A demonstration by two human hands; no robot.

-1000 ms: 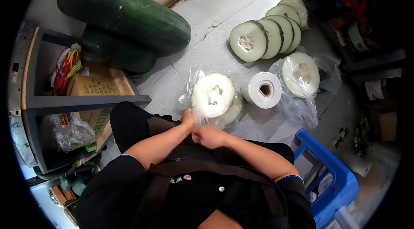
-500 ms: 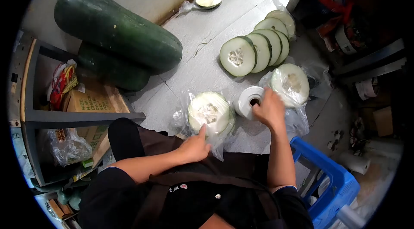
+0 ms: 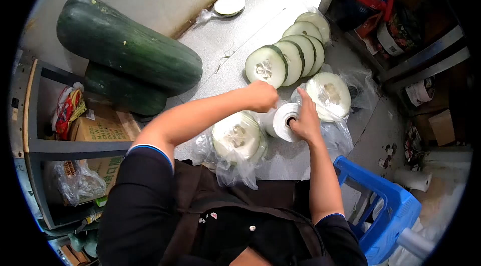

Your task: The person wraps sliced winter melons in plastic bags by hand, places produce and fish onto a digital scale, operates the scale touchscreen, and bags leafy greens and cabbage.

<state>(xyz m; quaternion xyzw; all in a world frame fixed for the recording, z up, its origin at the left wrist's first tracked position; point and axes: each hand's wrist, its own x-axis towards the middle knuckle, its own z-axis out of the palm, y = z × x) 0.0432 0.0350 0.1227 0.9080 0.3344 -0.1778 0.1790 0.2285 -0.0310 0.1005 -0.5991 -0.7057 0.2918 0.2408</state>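
Note:
My right hand point(image 3: 307, 119) is closed around the end of a white roll of plastic bags point(image 3: 281, 124), its thumb at the core hole. Just above the roll, my left hand point(image 3: 262, 96) is closed in a fist; what its fingers pinch is hidden. Below my left forearm lies a plastic-wrapped winter melon slice point(image 3: 235, 138), with more wrapped melon under it. Another wrapped slice point(image 3: 329, 94) sits to the right of my right hand. Beyond my hands, several cut winter melon slices point(image 3: 265, 65) lean in an overlapping row.
Two dark green whole winter melons point(image 3: 130, 45) lie at the left by the wall. A single slice point(image 3: 229, 5) rests farther back. A blue plastic stool point(image 3: 381, 201) stands at right. Shelves with a cardboard box point(image 3: 102, 123) are at left.
My left hand has left the wrapped slice and moved up and right to above the roll, closing. My right hand has stayed at the roll, which has tilted slightly.

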